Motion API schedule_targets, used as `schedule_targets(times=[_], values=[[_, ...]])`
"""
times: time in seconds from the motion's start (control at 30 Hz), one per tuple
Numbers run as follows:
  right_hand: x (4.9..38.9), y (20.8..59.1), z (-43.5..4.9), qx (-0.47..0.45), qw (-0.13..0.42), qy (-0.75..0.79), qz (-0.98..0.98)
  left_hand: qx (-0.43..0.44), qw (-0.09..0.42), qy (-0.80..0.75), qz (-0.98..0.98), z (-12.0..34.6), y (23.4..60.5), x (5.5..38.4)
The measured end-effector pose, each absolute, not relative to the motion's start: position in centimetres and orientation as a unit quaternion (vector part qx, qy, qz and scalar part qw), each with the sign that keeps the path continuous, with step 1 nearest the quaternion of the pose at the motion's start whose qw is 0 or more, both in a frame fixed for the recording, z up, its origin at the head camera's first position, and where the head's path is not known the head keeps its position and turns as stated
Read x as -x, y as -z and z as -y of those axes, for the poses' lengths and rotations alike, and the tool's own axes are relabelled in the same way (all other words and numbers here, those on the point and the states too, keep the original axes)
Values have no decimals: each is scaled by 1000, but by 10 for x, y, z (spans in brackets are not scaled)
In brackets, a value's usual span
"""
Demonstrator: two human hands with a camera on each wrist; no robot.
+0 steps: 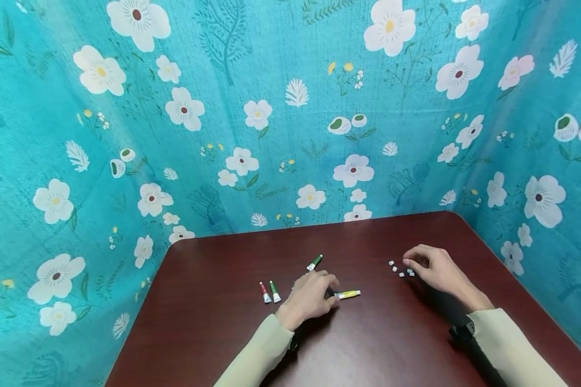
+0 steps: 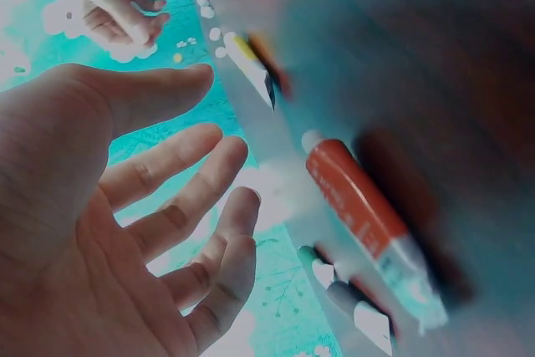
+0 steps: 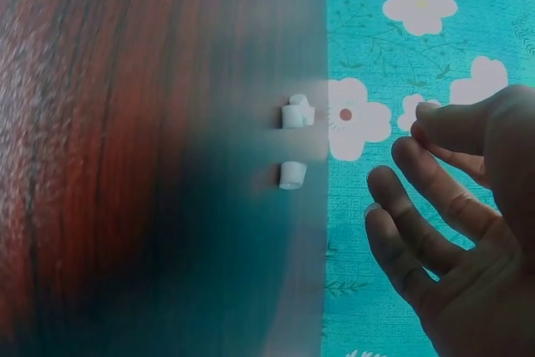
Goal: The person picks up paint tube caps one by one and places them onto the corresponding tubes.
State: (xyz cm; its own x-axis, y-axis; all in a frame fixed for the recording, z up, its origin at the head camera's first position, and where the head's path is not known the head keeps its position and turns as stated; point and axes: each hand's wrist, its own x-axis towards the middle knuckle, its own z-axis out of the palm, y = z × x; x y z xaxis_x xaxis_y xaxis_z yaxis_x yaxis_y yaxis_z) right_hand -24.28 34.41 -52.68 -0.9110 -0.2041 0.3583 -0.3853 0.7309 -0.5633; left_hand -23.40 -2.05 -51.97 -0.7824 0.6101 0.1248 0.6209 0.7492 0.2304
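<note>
In the head view my left hand [image 1: 310, 295] hovers over the middle of the table, its fingers loosely bent and nothing seen in them. Just right of its fingertips lies a small yellow paint tube [image 1: 351, 294], partly hidden by the hand. A red tube [image 1: 264, 292] and a green tube [image 1: 274, 291] lie side by side to its left. Another green tube [image 1: 315, 262] lies beyond it. My right hand [image 1: 438, 267] is beside several small white caps [image 1: 401, 274]. Its thumb and forefinger tips come together in the right wrist view, with nothing visible between them.
Everything lies on a dark reddish-brown table [image 1: 198, 333] with rounded far corners. A turquoise floral curtain [image 1: 281, 123] hangs behind it and along both sides.
</note>
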Motion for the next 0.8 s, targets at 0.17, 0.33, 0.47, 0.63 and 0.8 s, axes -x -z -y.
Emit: schedule_targets(times=[0.17,0.33,0.47,0.63,0.8], values=[[245,534,-349,-141,116,-317,931,328,25,132,935,31,519,227],[251,538,-350,-138,99,-315,934,320,38,134,937,42,518,225],[254,542,-353,-134,91,-309,937,313,37,132,940,49,518,225],[255,546,-357,-124,85,-308,940,308,37,129,942,55,519,225],[255,549,-359,-121,75,-306,941,309,41,126,942,61,523,221]])
